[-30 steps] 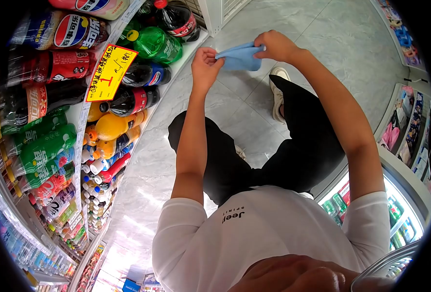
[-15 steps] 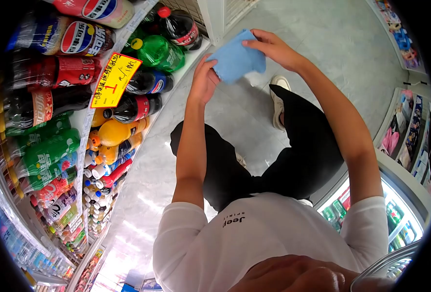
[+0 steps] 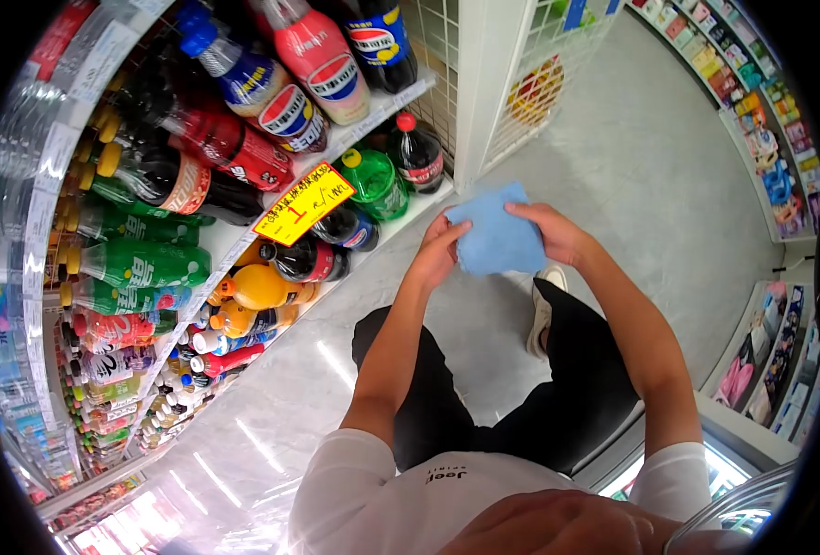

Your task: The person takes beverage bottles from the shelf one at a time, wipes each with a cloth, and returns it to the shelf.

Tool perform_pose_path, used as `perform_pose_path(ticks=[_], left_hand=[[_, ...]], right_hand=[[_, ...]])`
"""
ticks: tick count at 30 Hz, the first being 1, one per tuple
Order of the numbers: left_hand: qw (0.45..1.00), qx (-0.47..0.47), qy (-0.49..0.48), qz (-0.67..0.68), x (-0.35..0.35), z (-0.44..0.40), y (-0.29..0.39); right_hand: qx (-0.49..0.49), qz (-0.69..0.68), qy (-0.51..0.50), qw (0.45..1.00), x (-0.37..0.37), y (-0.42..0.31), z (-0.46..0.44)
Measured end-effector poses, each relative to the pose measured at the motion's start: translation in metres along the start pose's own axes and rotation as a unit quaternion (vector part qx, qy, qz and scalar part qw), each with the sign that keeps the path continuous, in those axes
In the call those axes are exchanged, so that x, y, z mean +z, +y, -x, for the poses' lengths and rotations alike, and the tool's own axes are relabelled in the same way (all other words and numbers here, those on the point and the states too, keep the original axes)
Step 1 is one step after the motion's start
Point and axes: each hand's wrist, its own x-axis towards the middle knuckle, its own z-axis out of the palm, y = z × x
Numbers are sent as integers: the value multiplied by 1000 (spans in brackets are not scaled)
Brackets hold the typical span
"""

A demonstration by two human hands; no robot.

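Blue, flat, square-looking cloth (image 3: 500, 242) is up in the air, over the shiny grey floor (image 3: 650, 185). The bare left hand (image 3: 437, 250) pinches its left edge, with the thumb on top. The bare right hand (image 3: 562, 239) pinches its top right part, and that thumb is on top too. On the left side is a white shelf (image 3: 387, 109) full of drink bottles. A yellow sign (image 3: 303, 203) with a big red 1 is on its edge. Near the cloth, 1 green bottle (image 3: 376, 188) with a yellow-green cap is beside 1 dark bottle (image 3: 419, 153) with a red cap.
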Motion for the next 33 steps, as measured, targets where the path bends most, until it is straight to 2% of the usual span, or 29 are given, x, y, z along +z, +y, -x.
perform_pose_path(ticks=[6, 15, 19, 22, 24, 25, 28, 30, 33], left_hand=[[999, 48, 5, 3, -3, 0, 3], [995, 73, 68, -22, -7, 1, -1], [993, 86, 78, -23, -13, -1, -4], [989, 102, 102, -45, -12, 1, -3], [979, 102, 142, -104, -14, 3, -1], [972, 102, 163, -134, -14, 5, 1], [934, 246, 162, -203, -17, 12, -7], [874, 322, 199, -304, -11, 23, -2], [792, 417, 208, -395, 32, 42, 43]], right_hand=[[-2, -33, -25, 999, 16, 0, 8], [-5, 42, 43, 998, 15, 6, -4], [-15, 27, 65, 997, 21, 7, -4], [-6, 15, 84, 996, 27, 7, -6], [-3, 19, 93, 995, 25, 9, -8], [-9, 41, 101, 994, 24, 7, -8], [-31, 146, 128, 980, 21, -7, 0], [-48, 262, 153, 952, 20, -21, 10], [-101, 326, 150, 928, 44, -46, 48]])
